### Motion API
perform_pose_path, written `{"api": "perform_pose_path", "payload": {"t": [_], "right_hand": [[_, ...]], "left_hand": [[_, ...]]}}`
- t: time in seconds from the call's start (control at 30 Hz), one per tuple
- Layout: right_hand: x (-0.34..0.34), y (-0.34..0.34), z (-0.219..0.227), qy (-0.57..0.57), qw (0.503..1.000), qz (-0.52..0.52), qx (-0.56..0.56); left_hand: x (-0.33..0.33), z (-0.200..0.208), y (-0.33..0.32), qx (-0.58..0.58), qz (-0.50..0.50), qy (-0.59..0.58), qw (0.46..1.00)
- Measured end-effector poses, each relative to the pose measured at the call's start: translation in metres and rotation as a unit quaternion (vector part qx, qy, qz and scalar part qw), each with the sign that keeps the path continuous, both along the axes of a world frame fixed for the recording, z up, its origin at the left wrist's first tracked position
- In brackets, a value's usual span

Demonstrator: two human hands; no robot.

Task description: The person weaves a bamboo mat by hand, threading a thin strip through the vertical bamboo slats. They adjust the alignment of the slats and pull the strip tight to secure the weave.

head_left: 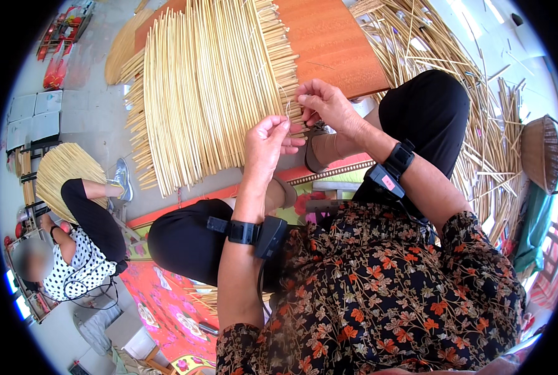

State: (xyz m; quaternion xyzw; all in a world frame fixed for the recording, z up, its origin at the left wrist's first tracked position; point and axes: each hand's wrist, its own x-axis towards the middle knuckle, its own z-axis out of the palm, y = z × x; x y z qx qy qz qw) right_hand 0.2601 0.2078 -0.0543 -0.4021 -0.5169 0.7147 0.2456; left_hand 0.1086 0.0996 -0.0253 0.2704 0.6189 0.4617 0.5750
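A large mat of pale yellow stalks (204, 94), laid side by side, lies in front of me on an orange-brown board (332, 44). At its right edge my left hand (267, 145) is closed in a pinch on a thin white thread (289, 107), its other fingers partly stretched out. Just to the right and slightly farther off, my right hand (329, 107) has thumb and fingers bent together beside the same thread. What its fingertips grip is too small to make out. The two hands are close together but apart.
Loose stalks (438, 59) are heaped at the right, near a woven basket (540, 153). On the left a person (82, 262) sits with a smaller round stalk mat (72, 178). A red floral cloth (166, 300) covers the floor at lower left.
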Motion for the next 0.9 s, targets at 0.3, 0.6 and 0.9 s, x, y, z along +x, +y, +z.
{"api": "perform_pose_path", "payload": {"t": [0.3, 0.6, 0.9], "right_hand": [[-0.004, -0.014, 0.013, 0.016, 0.978, 0.031, 0.207], [-0.008, -0.018, -0.002, -0.042, 0.993, 0.038, 0.103], [-0.007, -0.014, 0.002, -0.081, 0.994, 0.064, 0.046]], "left_hand": [[0.002, -0.001, 0.000, 0.011, 0.014, 0.020, 1.000], [0.004, 0.000, -0.001, -0.002, 0.029, 0.016, 0.999], [0.001, -0.005, -0.003, 0.004, 0.059, 0.005, 0.998]]}}
